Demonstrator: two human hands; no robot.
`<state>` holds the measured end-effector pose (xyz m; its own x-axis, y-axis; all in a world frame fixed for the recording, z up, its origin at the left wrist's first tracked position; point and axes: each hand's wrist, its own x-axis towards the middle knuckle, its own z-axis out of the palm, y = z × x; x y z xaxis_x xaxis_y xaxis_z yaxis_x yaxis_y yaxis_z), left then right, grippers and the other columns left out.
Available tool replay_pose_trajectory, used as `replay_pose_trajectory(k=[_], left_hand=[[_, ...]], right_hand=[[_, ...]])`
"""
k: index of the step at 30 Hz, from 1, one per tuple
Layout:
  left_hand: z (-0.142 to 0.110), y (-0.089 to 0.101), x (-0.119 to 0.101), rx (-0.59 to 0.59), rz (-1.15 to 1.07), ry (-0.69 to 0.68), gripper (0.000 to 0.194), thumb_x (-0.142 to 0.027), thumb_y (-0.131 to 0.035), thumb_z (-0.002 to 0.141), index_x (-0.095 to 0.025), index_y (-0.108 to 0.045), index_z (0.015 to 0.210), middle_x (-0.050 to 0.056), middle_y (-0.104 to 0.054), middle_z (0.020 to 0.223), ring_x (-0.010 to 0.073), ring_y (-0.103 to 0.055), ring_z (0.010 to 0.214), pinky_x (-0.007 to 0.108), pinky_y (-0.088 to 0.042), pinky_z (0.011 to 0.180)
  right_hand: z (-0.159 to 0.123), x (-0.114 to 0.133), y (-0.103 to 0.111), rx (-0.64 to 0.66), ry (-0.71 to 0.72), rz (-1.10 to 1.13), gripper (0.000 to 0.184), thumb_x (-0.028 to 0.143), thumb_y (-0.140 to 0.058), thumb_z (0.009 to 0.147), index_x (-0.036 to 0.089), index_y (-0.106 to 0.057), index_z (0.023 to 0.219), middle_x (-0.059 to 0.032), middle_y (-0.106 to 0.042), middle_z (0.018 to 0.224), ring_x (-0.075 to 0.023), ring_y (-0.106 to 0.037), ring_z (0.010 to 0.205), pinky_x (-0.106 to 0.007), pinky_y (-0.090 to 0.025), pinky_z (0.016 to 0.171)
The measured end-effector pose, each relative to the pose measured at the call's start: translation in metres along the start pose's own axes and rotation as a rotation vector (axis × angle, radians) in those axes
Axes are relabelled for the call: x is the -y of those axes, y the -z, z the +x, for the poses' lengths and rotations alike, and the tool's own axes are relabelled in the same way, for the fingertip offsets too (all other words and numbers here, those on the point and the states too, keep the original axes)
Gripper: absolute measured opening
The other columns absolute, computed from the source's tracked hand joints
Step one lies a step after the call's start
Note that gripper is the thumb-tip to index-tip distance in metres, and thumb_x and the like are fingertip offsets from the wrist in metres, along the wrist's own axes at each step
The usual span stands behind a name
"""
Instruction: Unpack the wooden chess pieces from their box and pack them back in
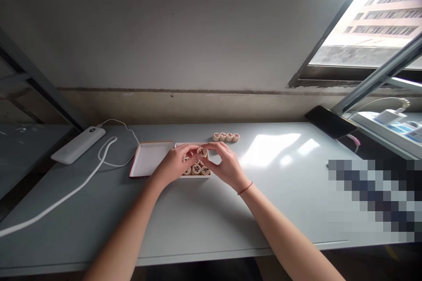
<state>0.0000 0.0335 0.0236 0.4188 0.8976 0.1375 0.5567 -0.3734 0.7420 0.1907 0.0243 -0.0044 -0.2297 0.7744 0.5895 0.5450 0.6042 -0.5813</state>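
Note:
Round wooden xiangqi pieces with red or black characters lie in an open shallow box on the desk. Over its right part, a red-marked xiangqi piece is tilted up with its face toward me. My right hand pinches it from the right between thumb and forefinger. From the left, the curled fingertips of my left hand close against the same piece. Black-marked pieces show in the box's near row. My hands hide much of the box's inside.
The box lid lies inside up at the left. A short row of red-marked pieces stands behind the box. A white power bank and white cable are on the left. A dark tablet-like object leans at the back right.

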Motion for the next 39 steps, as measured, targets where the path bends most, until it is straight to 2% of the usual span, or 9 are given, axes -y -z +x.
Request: replay_pose_trajectory(k=[3,7,10,13,17,25,29,33,39], left_hand=[[0.002,0.000,0.003,-0.079,0.008,0.034,0.031,-0.046,-0.048,0.088,-0.024,-0.064,0.104,0.001,-0.069,0.100,0.0179,-0.062,0.087,0.026,-0.048,0.077],[0.005,0.005,0.016,-0.198,0.135,0.123,0.028,-0.040,-0.048,0.087,-0.021,-0.064,0.099,0.004,-0.069,0.096,0.0191,-0.061,0.089,0.029,-0.047,0.082],[0.008,0.002,0.026,-0.199,0.267,0.128,0.027,-0.034,-0.044,0.088,-0.022,-0.066,0.098,0.005,-0.068,0.101,0.0216,-0.060,0.099,0.032,-0.044,0.087],[0.009,-0.005,0.032,-0.181,0.389,0.144,0.028,-0.030,-0.044,0.088,-0.024,-0.067,0.102,0.005,-0.069,0.101,0.0236,-0.058,0.103,0.036,-0.043,0.088],[0.008,-0.009,0.034,-0.177,0.446,0.154,0.027,-0.030,-0.044,0.088,-0.026,-0.066,0.104,0.004,-0.070,0.098,0.0234,-0.059,0.101,0.035,-0.043,0.086],[0.007,-0.009,0.036,-0.175,0.456,0.170,0.026,-0.029,-0.043,0.088,-0.027,-0.065,0.102,0.003,-0.069,0.101,0.0241,-0.057,0.105,0.036,-0.041,0.086],[0.007,-0.009,0.036,-0.155,0.464,0.159,0.026,-0.029,-0.042,0.089,-0.028,-0.064,0.104,0.004,-0.069,0.101,0.0252,-0.056,0.104,0.038,-0.040,0.085],[0.007,-0.009,0.037,-0.152,0.462,0.159,0.025,-0.029,-0.042,0.089,-0.028,-0.064,0.100,0.004,-0.069,0.101,0.0253,-0.055,0.104,0.038,-0.041,0.085],[0.007,-0.010,0.037,-0.158,0.450,0.166,0.025,-0.028,-0.043,0.089,-0.027,-0.064,0.101,0.004,-0.069,0.101,0.0261,-0.054,0.104,0.039,-0.040,0.085]], right_hand=[[0.001,-0.005,0.006,0.040,-0.004,-0.041,0.024,0.031,-0.058,0.086,0.024,-0.056,0.109,-0.0060,-0.066,0.102,-0.0204,-0.061,0.090,-0.035,-0.050,0.079],[0.000,-0.029,0.019,0.041,-0.136,-0.153,0.029,0.025,-0.051,0.088,0.024,-0.054,0.117,-0.0079,-0.062,0.112,-0.0220,-0.060,0.095,-0.039,-0.049,0.082],[-0.003,-0.048,0.020,0.149,-0.182,-0.236,0.034,0.023,-0.056,0.083,0.026,-0.057,0.117,-0.0087,-0.061,0.116,-0.0264,-0.056,0.105,-0.043,-0.048,0.086],[-0.004,-0.059,0.017,0.221,-0.223,-0.250,0.030,0.021,-0.055,0.082,0.024,-0.062,0.111,-0.0083,-0.066,0.103,-0.0263,-0.059,0.097,-0.043,-0.049,0.082],[-0.002,-0.062,0.020,0.156,-0.297,-0.158,0.026,0.024,-0.050,0.084,0.026,-0.061,0.107,-0.0057,-0.068,0.097,-0.0227,-0.063,0.085,-0.040,-0.050,0.074],[-0.001,-0.061,0.028,0.015,-0.448,-0.018,0.018,0.031,-0.053,0.081,0.025,-0.052,0.098,-0.0049,-0.066,0.102,-0.0225,-0.064,0.097,-0.036,-0.049,0.074],[-0.003,-0.065,0.022,0.022,-0.417,-0.081,0.014,0.030,-0.053,0.080,0.025,-0.052,0.093,-0.0048,-0.066,0.099,-0.0219,-0.063,0.093,-0.036,-0.048,0.075],[-0.005,-0.070,0.016,0.091,-0.296,-0.230,0.011,0.024,-0.051,0.078,0.024,-0.055,0.088,-0.0055,-0.065,0.090,-0.0219,-0.059,0.084,-0.036,-0.048,0.074],[-0.005,-0.074,0.006,0.043,-0.259,-0.296,0.017,0.021,-0.048,0.080,0.024,-0.059,0.093,-0.0055,-0.063,0.087,-0.0197,-0.056,0.075,-0.035,-0.047,0.072]])
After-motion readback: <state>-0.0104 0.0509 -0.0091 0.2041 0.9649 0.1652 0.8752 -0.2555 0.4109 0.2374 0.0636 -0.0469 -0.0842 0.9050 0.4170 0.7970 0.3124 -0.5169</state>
